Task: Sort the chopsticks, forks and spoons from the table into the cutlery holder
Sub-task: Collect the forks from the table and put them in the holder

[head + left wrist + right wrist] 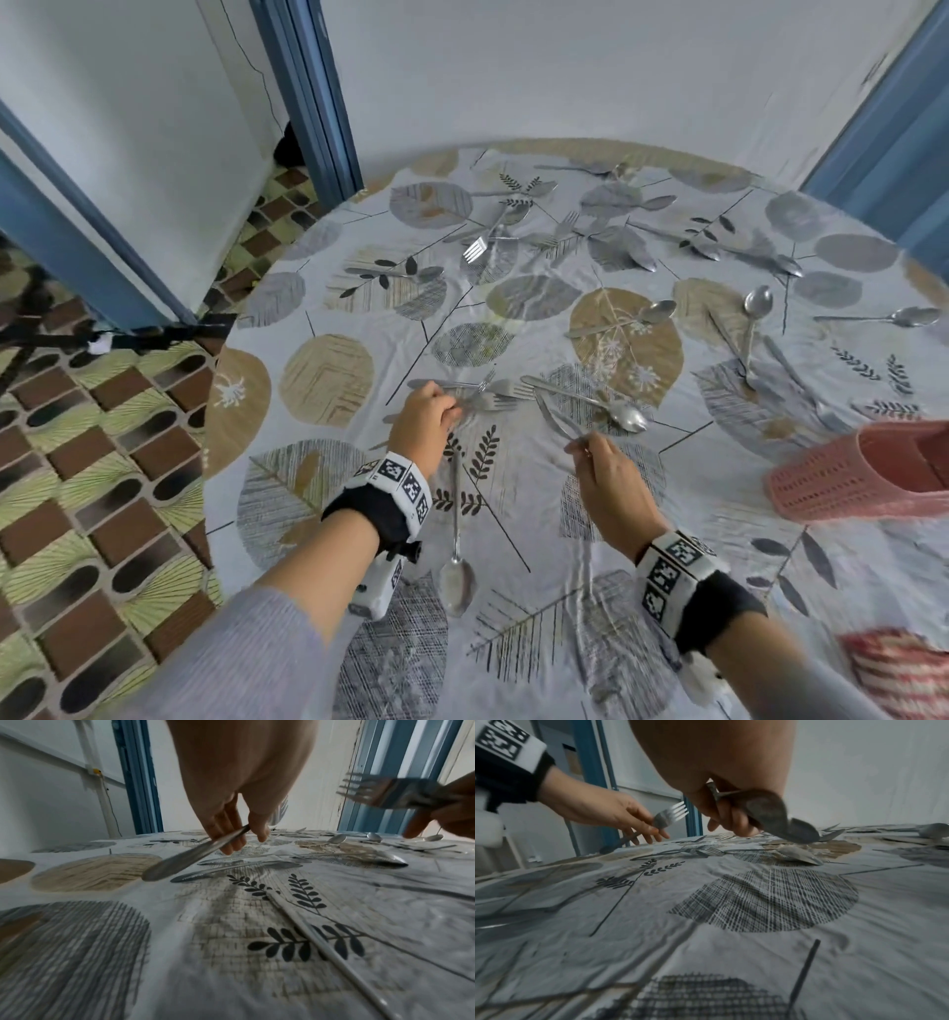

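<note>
My left hand (436, 413) pinches a metal fork (180, 862) by its handle between thumb and fingers, lifted just above the cloth, tines (673, 814) raised. My right hand (590, 452) grips metal forks (372, 793) in its curled fingers; their wide handle ends (770, 811) stick out near the wrist camera. Two more forks (495, 395) lie on the table (359, 462) just beyond my left hand. A spoon (624, 416) lies ahead of my right hand. A long spoon (456, 565) lies between my wrists. The pink perforated cutlery holder (862, 473) sits at the right edge.
Several spoons and forks (513, 226) lie scattered over the far half of the round table, with spoons (755, 308) at the right. A red striped item (898, 668) sits at the near right. The table's left edge drops to a tiled floor (102, 462).
</note>
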{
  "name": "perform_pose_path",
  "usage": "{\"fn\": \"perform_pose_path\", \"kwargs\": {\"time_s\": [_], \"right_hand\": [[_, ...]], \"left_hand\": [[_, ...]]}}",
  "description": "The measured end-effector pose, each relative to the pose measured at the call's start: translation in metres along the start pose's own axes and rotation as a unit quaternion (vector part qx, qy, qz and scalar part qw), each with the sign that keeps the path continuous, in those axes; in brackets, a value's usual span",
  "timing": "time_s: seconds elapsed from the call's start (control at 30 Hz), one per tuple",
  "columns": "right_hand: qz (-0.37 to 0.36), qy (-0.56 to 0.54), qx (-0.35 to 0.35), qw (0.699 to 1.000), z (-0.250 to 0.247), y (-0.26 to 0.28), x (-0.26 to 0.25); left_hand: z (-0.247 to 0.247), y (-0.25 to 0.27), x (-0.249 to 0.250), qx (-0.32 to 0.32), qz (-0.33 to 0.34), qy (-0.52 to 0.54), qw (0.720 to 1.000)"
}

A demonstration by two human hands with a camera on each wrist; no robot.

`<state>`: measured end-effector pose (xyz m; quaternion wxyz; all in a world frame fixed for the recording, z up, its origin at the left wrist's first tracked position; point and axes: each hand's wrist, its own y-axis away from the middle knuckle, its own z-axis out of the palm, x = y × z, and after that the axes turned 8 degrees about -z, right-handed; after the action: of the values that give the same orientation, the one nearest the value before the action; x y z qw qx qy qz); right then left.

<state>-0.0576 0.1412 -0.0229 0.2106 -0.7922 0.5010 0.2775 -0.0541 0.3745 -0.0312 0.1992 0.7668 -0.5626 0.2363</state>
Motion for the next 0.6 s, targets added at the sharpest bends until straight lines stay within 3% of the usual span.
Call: {"fn": "perform_pose_path", "kwargs": {"time_s": [0.3,0.5,0.6], "right_hand": [[0.045,0.009,0.025,0.999,-0.005,0.006,0.017],[0.057,0.005,0.071,0.996,-0.006,0.011,0.019],[0.054,-0.012,0.076,0.996,-0.009,0.016,0.019]], "left_hand": [[0.017,-0.018,-0.001,-0.042,0.037,-0.129,0.99],[0.028,0.0,-0.004,-0.084,0.054,-0.099,0.99],[0.03,0.009,-0.002,-0.077,0.085,-0.146,0.983]]}}
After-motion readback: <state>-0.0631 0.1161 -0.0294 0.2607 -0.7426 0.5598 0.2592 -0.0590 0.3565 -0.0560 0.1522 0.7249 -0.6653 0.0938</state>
